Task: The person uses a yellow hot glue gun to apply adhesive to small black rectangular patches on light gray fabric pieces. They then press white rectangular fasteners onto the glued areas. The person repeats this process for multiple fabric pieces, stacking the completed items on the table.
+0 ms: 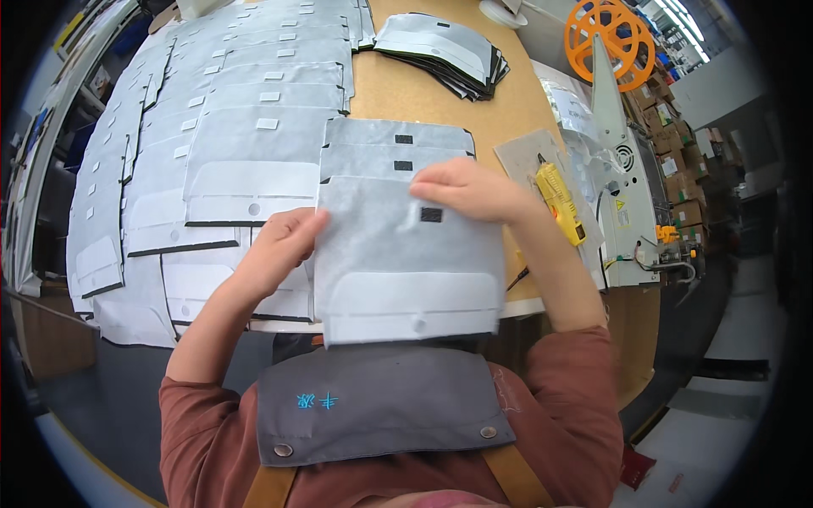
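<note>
At the near edge of the table (406, 93), my left hand (290, 240) meets the grey pouch (381, 245), seemingly steadying it; my right hand (461, 188) curls beside its black patch (431, 215) (whether either pinches, I cannot tell). Far pouches (360, 158) overlap, perhaps keeping their patches (403, 166) exposed.

Two hands (290, 240) (461, 188), one orange reel (625, 38), one glue gun (560, 203).

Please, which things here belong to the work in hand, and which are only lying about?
Belonging, it seems:
front grey sheet, left hand at its edge, right hand over it
overlapping grey sheets, left
fanned stack, far side

Apparently just lying about:
yellow glue gun
cardboard boxes
</note>
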A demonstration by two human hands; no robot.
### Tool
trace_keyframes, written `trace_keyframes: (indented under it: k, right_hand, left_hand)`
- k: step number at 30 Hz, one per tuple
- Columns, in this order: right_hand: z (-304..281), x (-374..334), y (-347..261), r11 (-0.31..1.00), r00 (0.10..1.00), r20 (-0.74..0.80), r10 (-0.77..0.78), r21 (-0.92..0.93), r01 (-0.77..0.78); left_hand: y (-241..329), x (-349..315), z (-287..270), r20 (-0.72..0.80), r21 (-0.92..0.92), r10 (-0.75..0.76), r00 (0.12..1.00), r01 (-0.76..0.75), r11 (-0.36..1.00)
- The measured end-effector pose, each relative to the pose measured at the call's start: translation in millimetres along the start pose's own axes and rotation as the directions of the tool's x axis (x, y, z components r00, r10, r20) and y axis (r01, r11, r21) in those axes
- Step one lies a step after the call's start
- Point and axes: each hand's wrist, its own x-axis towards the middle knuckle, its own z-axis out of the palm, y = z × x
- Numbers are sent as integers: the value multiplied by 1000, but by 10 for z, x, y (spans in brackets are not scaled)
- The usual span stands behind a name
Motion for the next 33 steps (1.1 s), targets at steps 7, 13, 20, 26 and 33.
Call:
trace_keyframes:
  k: [7,13,20,26,33]
  right_hand:
    - [179,-37,301,979,994,-37,100,-173,-105]
    - [134,-183,575,957,921,-328,210,-123,-263]
    - [115,-46,703,920,899,-361,249,-202,-336]
    - [98,-9,769,914,912,-314,266,-218,-342]
    - [-104,387,991,868,699,-715,33,-326,-374]
  left_hand:
    - [-231,60,117,-237,197,118,964,-71,978]
    - [-57,252,139,-294,576,177,939,27,817]
    - [-141,432,243,-274,758,326,905,-6,652]
    - [-170,436,204,-254,779,309,916,4,627]
    - [-131,358,283,-311,824,421,852,21,567]
